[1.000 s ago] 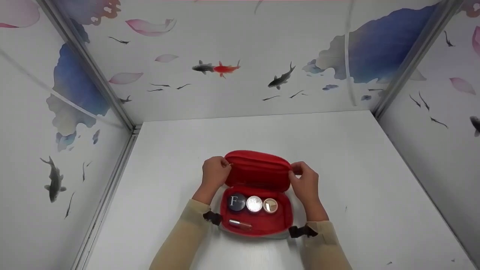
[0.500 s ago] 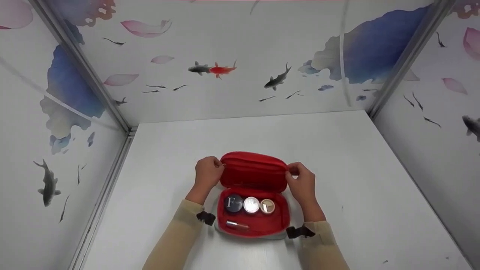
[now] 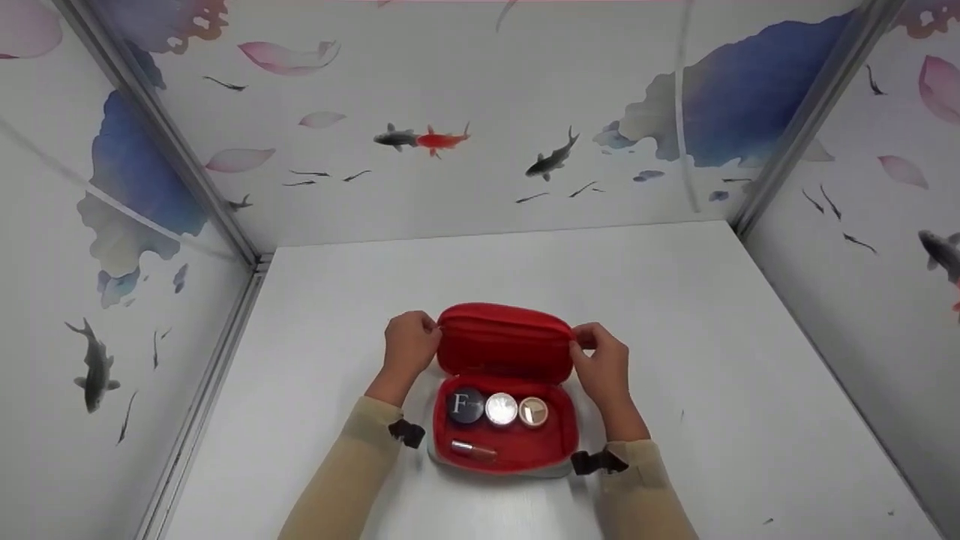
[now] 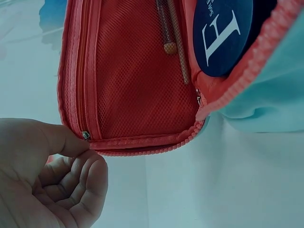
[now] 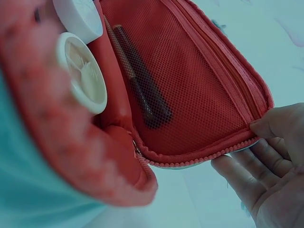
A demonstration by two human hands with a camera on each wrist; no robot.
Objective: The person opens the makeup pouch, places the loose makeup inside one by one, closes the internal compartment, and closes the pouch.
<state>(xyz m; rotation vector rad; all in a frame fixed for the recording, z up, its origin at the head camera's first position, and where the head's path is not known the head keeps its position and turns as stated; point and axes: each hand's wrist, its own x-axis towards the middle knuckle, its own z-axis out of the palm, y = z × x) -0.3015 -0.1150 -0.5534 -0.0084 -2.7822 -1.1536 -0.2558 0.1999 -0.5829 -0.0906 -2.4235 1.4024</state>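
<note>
A cosmetic bag [image 3: 442, 454] with a red lining and pale outside lies unzipped, its red lid [image 3: 502, 356] raised. At the lid's upper left corner my left hand [image 3: 411, 345] pinches the edge between thumb and curled fingers, near a small zipper pull [image 4: 85, 135]. My right hand [image 3: 606, 364] grips the opposite edge, thumb inside and fingers behind. In the bag's base sit a dark round case marked F [image 3: 466, 405], a silver-white round jar [image 3: 502, 409], a cream-rimmed round compact [image 3: 533, 412] and a small tube with a shiny cap [image 3: 474, 450].
Behind the lid's mesh pocket lie slender brush-like sticks [image 5: 149, 95], partly veiled. The bag rests on a white table [image 3: 360, 285] near its front. Printed panels stand at the back [image 3: 480, 75] and both sides, with metal posts [image 3: 161, 135] at the corners.
My left hand has shifted slightly left, from overlapping the lid's corner to its outer edge. The right hand keeps its grip, and the whole view has drifted a little.
</note>
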